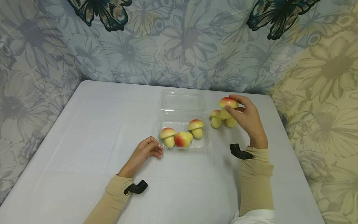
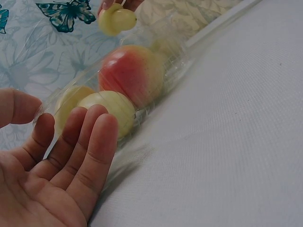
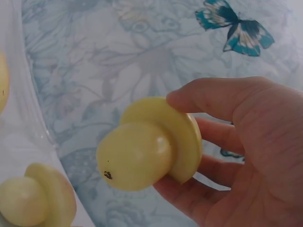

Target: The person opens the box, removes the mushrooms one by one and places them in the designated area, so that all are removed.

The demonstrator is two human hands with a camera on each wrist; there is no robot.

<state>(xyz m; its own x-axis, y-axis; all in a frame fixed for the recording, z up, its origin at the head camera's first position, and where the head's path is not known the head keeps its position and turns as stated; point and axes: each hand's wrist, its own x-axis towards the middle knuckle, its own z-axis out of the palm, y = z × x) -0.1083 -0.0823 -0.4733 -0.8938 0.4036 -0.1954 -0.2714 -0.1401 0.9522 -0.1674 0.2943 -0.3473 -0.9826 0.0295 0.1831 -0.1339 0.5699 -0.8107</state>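
Pinching the near left corner of a clear, hinged plastic container (image 1: 179,112), the left hand (image 1: 146,147) is apparently steadying three red-and-yellow mushroom-shaped pieces (image 1: 182,139) inside. Beyond, rightward, the right hand (image 1: 247,116) is grasping a red-capped, yellow-stemmed mushroom (image 1: 227,102) by its cap, likely for a secure grip. I am seeing its long axis running nearly upright, stem pointing down, near two matching mushrooms (image 1: 216,121).
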